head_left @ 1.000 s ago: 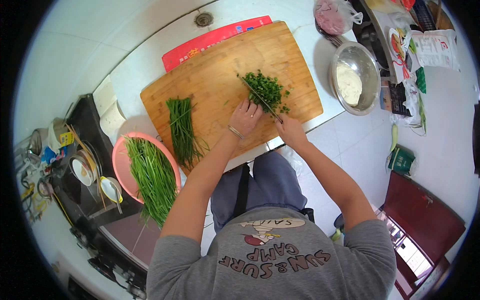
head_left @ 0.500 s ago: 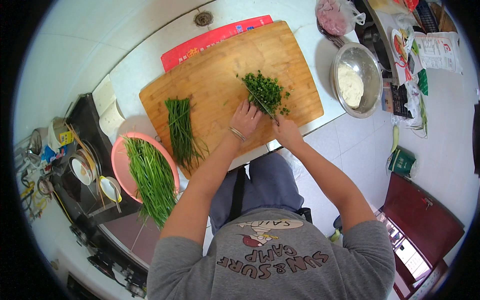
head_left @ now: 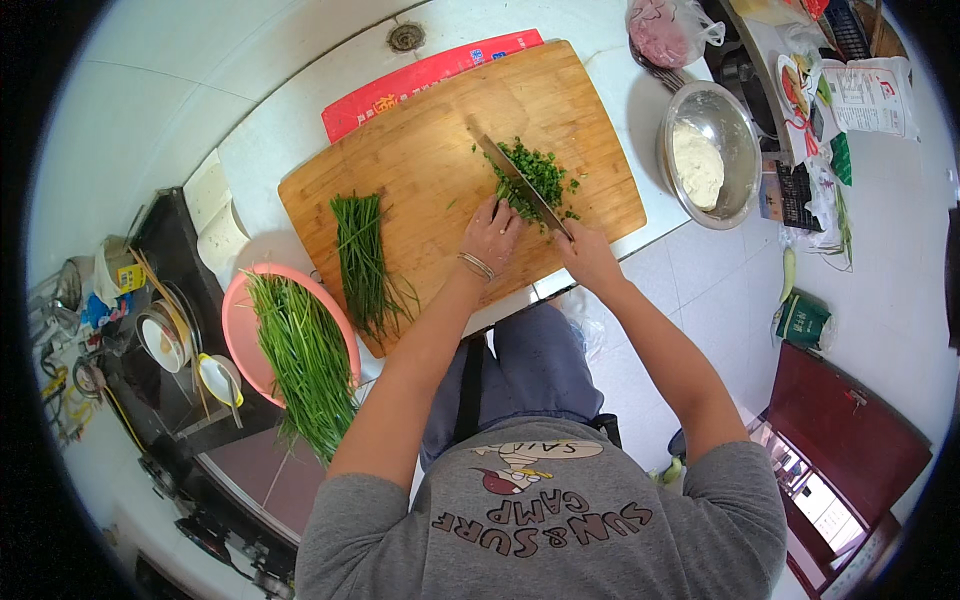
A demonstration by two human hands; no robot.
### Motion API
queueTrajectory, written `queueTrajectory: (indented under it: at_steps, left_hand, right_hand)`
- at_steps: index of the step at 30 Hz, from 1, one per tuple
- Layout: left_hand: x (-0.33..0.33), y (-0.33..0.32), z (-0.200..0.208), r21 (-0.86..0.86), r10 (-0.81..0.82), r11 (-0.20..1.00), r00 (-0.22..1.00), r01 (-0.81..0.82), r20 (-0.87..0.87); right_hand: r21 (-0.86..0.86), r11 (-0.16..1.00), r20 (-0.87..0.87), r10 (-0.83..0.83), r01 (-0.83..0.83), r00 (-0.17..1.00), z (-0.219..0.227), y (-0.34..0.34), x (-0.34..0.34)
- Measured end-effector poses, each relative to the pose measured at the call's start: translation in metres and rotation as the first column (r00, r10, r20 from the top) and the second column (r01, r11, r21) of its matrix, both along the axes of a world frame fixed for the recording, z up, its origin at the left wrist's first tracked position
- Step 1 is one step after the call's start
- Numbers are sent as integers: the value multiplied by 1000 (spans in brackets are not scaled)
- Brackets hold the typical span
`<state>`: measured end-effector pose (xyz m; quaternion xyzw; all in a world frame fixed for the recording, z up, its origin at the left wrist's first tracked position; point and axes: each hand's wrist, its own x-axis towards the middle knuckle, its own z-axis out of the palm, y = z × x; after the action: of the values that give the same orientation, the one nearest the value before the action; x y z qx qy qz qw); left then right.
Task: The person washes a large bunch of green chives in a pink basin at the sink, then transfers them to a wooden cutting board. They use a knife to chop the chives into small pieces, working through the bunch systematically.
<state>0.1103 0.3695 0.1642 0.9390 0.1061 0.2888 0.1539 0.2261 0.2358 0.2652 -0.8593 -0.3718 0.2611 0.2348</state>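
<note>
My right hand (head_left: 590, 256) is closed round the handle of a kitchen knife (head_left: 522, 183). Its broad blade slants across the wooden cutting board (head_left: 430, 140), over a heap of finely chopped green chives (head_left: 546, 172). Close against the blade's near side, my left hand (head_left: 490, 240) rests on the board with fingers curled over a small bunch of chives; most of that bunch is hidden under the hand. A bundle of whole chives (head_left: 361, 255) lies on the board's left part. More long chives (head_left: 305, 350) hang over the rim of a pink basin (head_left: 235, 318).
A metal bowl of pale dough (head_left: 745, 200) stands at the counter's right edge, with a bag of pink meat (head_left: 662, 30) behind it. Red packaging (head_left: 350, 115) lies partly under the board's far edge. Bowls and chopsticks (head_left: 172, 320) sit at left.
The knife has lifted and tilted, showing more of its blade, and its tip reaches farther up-left. My right hand has shifted slightly right; my left hand stays nearly in place.
</note>
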Motion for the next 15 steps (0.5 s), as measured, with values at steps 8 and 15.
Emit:
queueTrajectory:
  at_steps: [8,15]
  left_hand:
    - [0,1,-6,9,10,1000,1000,-10,6]
    - [2,3,-8,-19,6,1000,999,-5,37]
  right_hand:
    - [-118,993,-10,15,-16,1000,-8,-11,-12]
    - [-182,983,-6,35,-36,999,-2,1,-12]
